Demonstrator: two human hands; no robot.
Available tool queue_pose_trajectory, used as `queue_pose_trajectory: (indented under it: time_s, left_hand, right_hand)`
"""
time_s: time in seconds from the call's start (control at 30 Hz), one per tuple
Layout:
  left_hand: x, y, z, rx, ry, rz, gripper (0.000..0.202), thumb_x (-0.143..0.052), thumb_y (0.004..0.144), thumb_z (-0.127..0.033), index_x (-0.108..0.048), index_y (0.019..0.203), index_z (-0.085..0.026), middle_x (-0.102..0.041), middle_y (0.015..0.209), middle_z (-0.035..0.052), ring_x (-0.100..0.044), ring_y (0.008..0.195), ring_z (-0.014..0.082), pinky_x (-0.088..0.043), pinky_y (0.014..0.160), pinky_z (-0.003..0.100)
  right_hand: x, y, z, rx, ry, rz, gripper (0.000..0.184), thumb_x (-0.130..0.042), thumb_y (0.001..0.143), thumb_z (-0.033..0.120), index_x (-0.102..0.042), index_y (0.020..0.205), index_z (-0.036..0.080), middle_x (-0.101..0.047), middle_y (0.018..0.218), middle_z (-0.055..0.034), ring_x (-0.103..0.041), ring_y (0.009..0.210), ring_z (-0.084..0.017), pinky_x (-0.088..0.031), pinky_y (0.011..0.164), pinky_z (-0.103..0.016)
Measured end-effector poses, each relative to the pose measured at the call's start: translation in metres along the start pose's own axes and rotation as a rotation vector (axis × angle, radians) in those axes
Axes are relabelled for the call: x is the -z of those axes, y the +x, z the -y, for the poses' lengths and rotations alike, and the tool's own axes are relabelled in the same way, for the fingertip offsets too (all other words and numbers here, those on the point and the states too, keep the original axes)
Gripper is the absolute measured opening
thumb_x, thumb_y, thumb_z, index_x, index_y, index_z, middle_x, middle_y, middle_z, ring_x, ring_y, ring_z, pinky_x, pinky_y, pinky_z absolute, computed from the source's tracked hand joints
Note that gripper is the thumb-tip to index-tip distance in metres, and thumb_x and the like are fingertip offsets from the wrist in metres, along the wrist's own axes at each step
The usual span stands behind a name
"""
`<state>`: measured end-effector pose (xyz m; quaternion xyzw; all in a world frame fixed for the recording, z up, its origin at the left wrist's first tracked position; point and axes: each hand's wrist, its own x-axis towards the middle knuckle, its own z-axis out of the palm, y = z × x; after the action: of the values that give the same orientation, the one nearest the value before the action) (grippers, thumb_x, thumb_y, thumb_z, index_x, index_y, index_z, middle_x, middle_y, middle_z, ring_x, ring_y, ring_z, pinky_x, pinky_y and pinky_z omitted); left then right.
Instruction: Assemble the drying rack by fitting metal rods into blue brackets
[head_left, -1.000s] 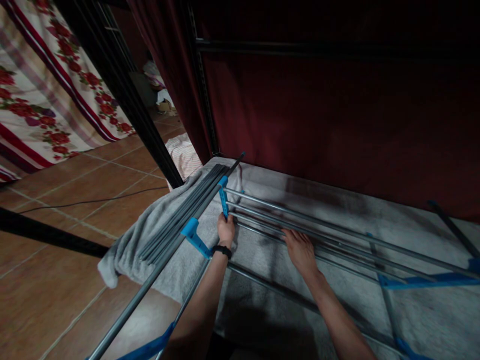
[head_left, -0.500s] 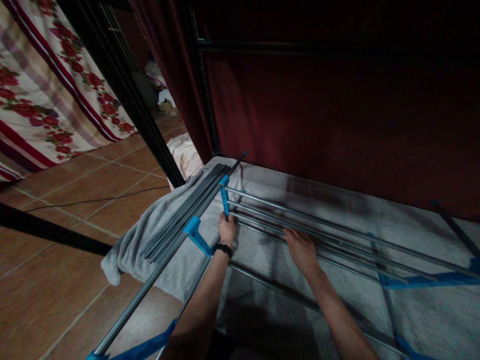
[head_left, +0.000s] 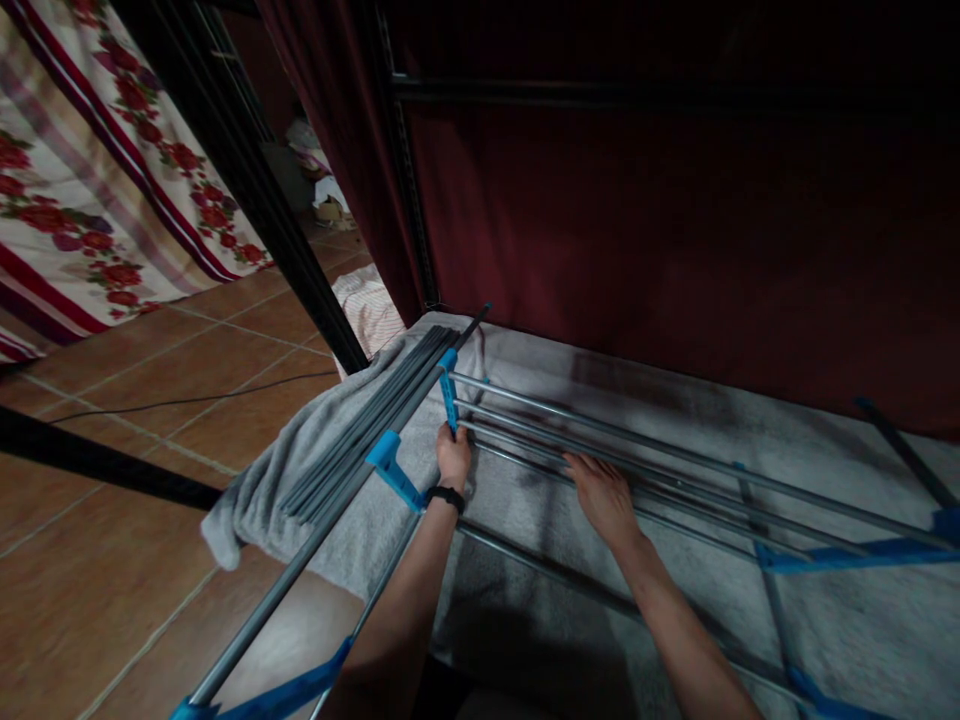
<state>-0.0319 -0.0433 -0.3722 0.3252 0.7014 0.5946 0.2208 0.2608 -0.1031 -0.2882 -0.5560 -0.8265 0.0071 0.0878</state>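
Dark red curtain cloth (head_left: 637,250) hangs beyond a grey plush blanket (head_left: 517,510), which lies beneath a slim blue plastic bracket (head_left: 450,390); the left hand (head_left: 454,455) is closed around that bracket's near end; the right hand (head_left: 602,495), right of the bracket, touches the thin silver metal rods (head_left: 517,395) running rightward from it; whether its fingers wrap one, I cannot tell. Left of the bracket lies a bundle of thin grey tubes (head_left: 367,425); a long grey tube (head_left: 315,543) meets the bracket's top; a second blue plastic bracket (head_left: 397,478) sits nearer along it. Uneven pressure from the hands, or the soft blanket giving way, could work a rod out of the bracket, I judge; a knock might scatter the bundle. Well beyond the bracket stands a small brown box-like object (head_left: 330,211); its contents are too small to tell.
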Motion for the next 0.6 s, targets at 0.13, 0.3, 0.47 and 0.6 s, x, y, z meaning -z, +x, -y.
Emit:
queue_pose_trajectory:
  time_s: [0.13,0.3,0.47,0.6]
  left_hand:
    - [0.0008,-0.0006,-0.0023,-0.009,0.024,0.0,0.008,-0.065,0.087,-0.023,-0.061,0.08,-0.023,-0.068,0.082,0.0047,-0.064,0.085,0.0206,-0.051,0.088,0.034]
    - [0.0019,-0.0016,-0.0037,-0.019,0.042,-0.009,0.01,-0.065,0.086,-0.025,-0.059,0.079,-0.023,-0.067,0.079,0.0042,-0.064,0.084,0.0207,-0.051,0.088,0.034]
    - [0.0005,-0.0024,-0.0035,-0.027,0.047,-0.013,0.009,-0.062,0.086,-0.024,-0.058,0.078,-0.023,-0.066,0.077,0.0035,-0.063,0.083,0.0206,-0.052,0.089,0.035]
    - [-0.0002,-0.0024,-0.0029,-0.031,0.051,-0.019,0.009,-0.061,0.085,-0.023,-0.058,0.077,-0.024,-0.067,0.078,0.0044,-0.063,0.084,0.0211,-0.052,0.089,0.036]
  right_hand:
    - [-0.0002,0.0007,-0.0006,-0.002,0.007,0.002,0.038,-0.04,0.108,0.028,-0.067,0.135,0.026,-0.074,0.128,-0.0067,-0.071,0.108,-0.022,-0.051,0.097,-0.038]
    - [0.002,0.0001,-0.0001,0.002,0.026,0.004,0.039,-0.039,0.109,0.029,-0.066,0.136,0.026,-0.074,0.127,-0.0059,-0.071,0.108,-0.022,-0.051,0.098,-0.038]
    - [0.0032,-0.001,0.0006,0.013,0.01,0.008,0.039,-0.039,0.109,0.029,-0.065,0.137,0.026,-0.074,0.129,-0.0064,-0.071,0.108,-0.022,-0.051,0.098,-0.037]
    - [0.0029,-0.0001,-0.0006,0.016,0.017,0.016,0.039,-0.038,0.109,0.03,-0.065,0.137,0.026,-0.074,0.128,-0.006,-0.071,0.107,-0.022,-0.051,0.098,-0.037]
